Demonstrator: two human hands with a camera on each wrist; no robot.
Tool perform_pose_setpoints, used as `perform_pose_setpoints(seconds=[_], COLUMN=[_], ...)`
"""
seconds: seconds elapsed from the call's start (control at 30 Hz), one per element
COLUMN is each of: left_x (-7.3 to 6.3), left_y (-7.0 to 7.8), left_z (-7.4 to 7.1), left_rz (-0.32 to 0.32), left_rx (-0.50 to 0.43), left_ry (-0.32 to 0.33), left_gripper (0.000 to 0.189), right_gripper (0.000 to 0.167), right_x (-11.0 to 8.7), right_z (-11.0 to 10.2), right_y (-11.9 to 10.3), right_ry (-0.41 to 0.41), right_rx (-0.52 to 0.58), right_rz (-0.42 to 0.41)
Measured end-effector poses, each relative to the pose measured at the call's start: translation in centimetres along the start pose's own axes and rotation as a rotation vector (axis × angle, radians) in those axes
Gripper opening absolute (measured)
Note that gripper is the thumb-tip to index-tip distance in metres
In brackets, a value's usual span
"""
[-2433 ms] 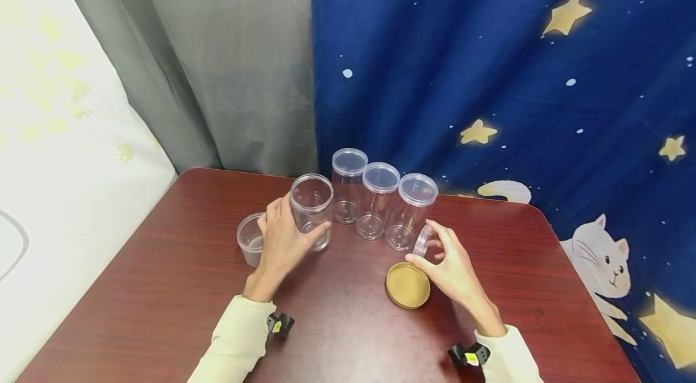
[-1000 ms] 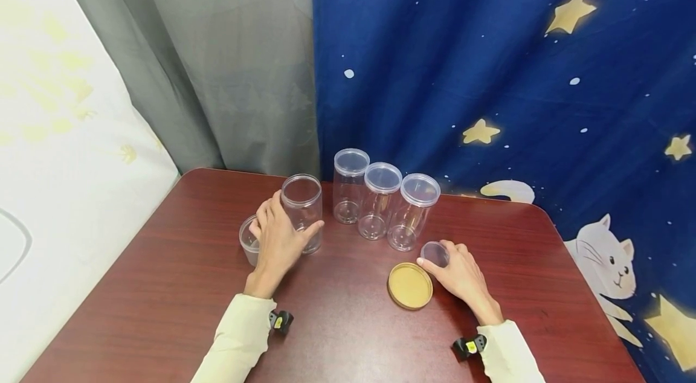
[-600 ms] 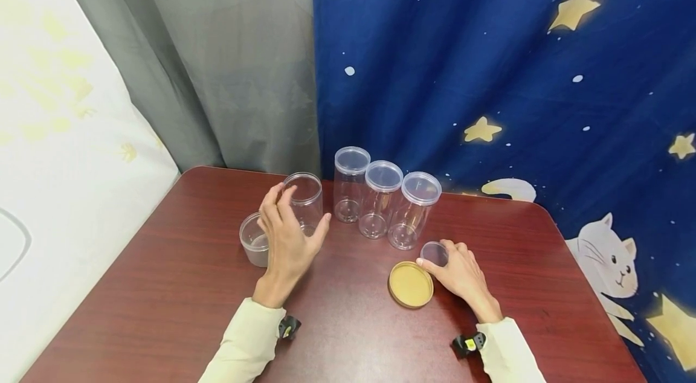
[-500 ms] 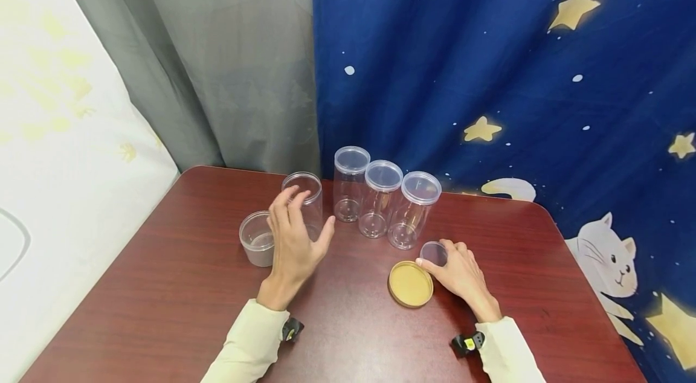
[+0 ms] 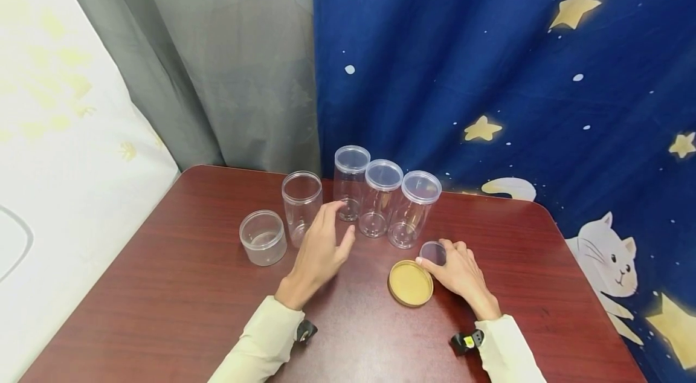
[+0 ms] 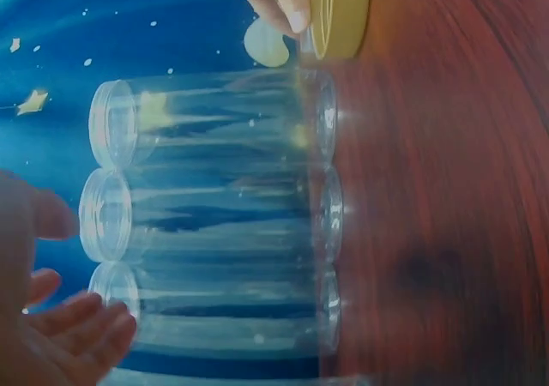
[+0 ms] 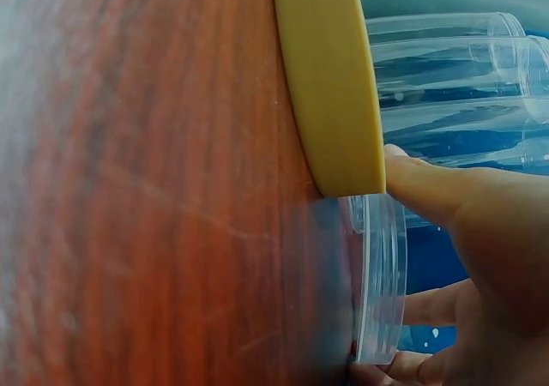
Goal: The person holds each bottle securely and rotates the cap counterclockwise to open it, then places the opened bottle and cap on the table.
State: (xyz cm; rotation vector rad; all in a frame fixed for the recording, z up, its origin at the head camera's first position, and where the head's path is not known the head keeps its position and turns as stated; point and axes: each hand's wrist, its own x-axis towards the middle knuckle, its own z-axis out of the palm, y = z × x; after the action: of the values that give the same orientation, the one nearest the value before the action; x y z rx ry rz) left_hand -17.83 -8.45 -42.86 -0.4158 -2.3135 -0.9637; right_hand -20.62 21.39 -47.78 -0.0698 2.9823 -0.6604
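My left hand [image 5: 339, 223] hovers over the table with relaxed, spread fingers and holds nothing. It sits between an open tall clear jar [image 5: 301, 205] and a row of three lidded clear jars [image 5: 383, 202]. In the left wrist view my fingers [image 6: 64, 334] are near the jars' lids [image 6: 107, 214]. My right hand [image 5: 441, 257] grips a small clear lid [image 5: 433, 251] that lies flat on the table beside a gold lid [image 5: 410, 284]. The right wrist view shows my thumb [image 7: 429, 189] and fingers pinching the clear lid [image 7: 382, 274] against the gold lid [image 7: 330, 86].
A short open clear jar [image 5: 263, 237] stands at the left of the dark red table [image 5: 163, 298]. A grey curtain and a blue star-patterned cloth hang right behind the jars. A white bed edge lies to the left.
My left hand let go of the open tall jar and moved right toward the lidded jars. My right hand lowered the clear lid onto the table beside the gold lid and then stayed still.
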Motion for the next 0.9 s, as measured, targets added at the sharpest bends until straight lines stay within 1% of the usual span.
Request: perform_pose_setpoints(seconds=[0.07,0.13,0.23,0.37,0.6,0.9], left_x=[0.1,0.2,0.3,0.8,1.5,2.9], left_y=[0.1,0.0,-0.2,-0.6,-1.3,-1.5], left_z=[0.4,0.9,1.5,2.3,3.4,4.2], left_rz=[-0.073,-0.129,-0.197,-0.264,-0.333,-0.424], left_rx=[0.01,0.019,0.027,0.014,0.003,-0.021], left_ry=[-0.049,-0.082,-0.104,-0.117,-0.126,-0.083], left_gripper=[0.05,0.053,0.059,0.067,0.08,0.088], right_gripper=[0.089,0.089,0.088,0.088,0.088,0.086], right_x=[0.0,-0.1,-0.1,0.0,0.1,0.1], right_z=[0.0,-0.1,-0.1,-0.1,-0.1,-0.4], right_y=[0.0,-0.1,-0.1,-0.1,-0.1,0.0], right_ry=[-0.003,-0.005,-0.004,-0.001,-0.009,-0.019], right_rx=[0.0,0.0,-0.001,-0.004,-0.004,-0.009], right_rz=[0.003,0.005,0.004,0.005,0.004,0.003])
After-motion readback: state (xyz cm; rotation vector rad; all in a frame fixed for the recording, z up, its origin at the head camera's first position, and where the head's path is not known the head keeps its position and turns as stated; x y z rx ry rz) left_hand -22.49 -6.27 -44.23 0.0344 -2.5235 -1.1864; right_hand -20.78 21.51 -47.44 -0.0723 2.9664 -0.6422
